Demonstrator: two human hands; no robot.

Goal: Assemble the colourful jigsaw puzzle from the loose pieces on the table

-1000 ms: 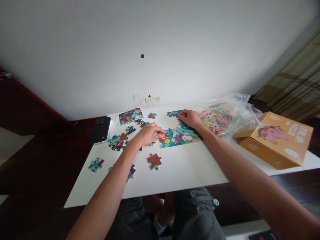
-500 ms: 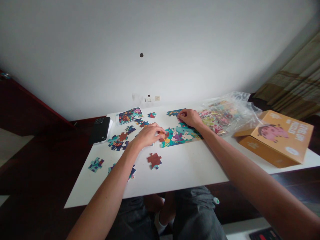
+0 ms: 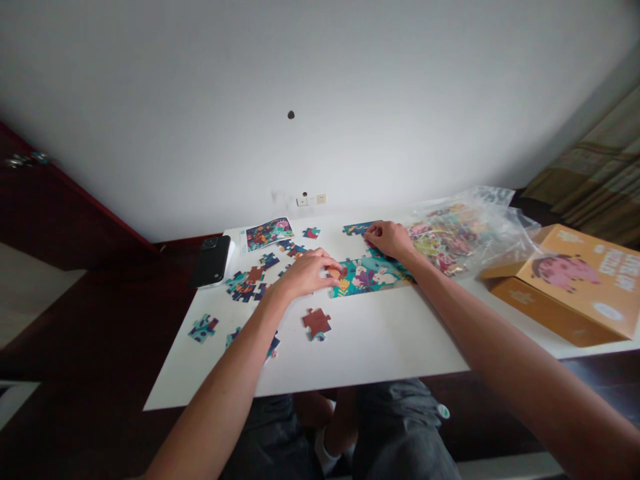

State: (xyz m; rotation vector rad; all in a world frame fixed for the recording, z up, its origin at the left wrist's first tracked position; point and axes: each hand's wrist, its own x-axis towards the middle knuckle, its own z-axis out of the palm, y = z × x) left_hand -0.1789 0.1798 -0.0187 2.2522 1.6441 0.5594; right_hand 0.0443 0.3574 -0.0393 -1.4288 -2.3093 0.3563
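A joined strip of jigsaw puzzle (image 3: 367, 277) with white rabbits and teal leaves lies on the white table (image 3: 370, 340). At its left end, my left hand (image 3: 310, 272) is closed, thumb and fingers on a brown-orange puzzle piece (image 3: 337, 272). My right hand (image 3: 391, 239) rests over the strip's upper right part with fingers pinched together; what they hold, if anything, is hidden. Just left of those fingertips lies a dark blue joined section (image 3: 356, 229). Nearer to me is a loose reddish-brown puzzle piece (image 3: 317, 324).
Several loose pieces (image 3: 245, 285) lie to the left, beside a phone (image 3: 213, 260) on a white object. A picture sheet (image 3: 267, 233) is at the back. On the right are clear bags of pieces (image 3: 450, 233) and an orange box (image 3: 570, 283).
The head view has swung slightly left, so everything appears farther right. Both hands keep nearly the same places on the puzzle.
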